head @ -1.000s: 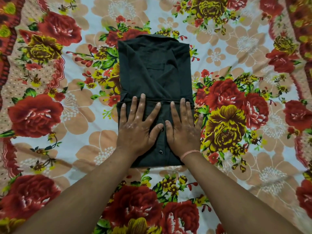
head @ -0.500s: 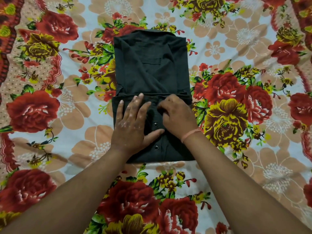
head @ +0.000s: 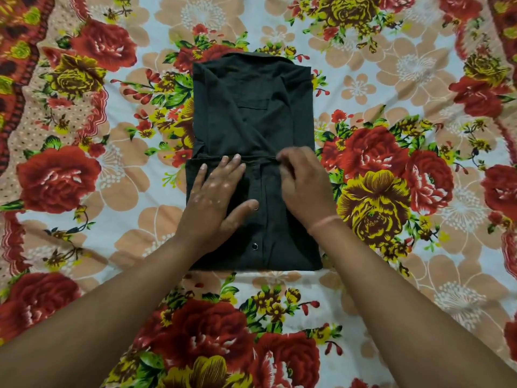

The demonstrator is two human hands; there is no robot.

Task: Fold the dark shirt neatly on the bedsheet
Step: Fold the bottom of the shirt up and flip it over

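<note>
On the bedsheet [head: 84, 247], about midway across it, the shirt [head: 251, 121] lies as a narrow upright rectangle, with its collar [head: 251, 56] at the end farthest from me and a chest pocket [head: 253, 103] just below that. Both sides of the shirt are already turned in, so no sleeve sticks out past its long edges. The shirt's near part is folded up over itself as a flap, and the flap's top edge runs across the shirt's middle. A snap button [head: 255, 246] shows on the flap close to the shirt's near edge.

I have the left hand [head: 215, 200] flat on the flap's left half, its fingers [head: 228, 166] straight and spread, pressing the cloth down without gripping it. The right hand [head: 302, 186] sits at the flap's top edge on the shirt's right half. Its fingers [head: 285, 163] are curled and look to be pinching that edge, though blur there leaves me a little unsure.

I judge the task well past halfway: the sides and the first bottom fold are done. What remains, as I read it, is squaring the flap's edge across the shirt, then perhaps one more fold up toward the collar and a last smoothing.
</note>
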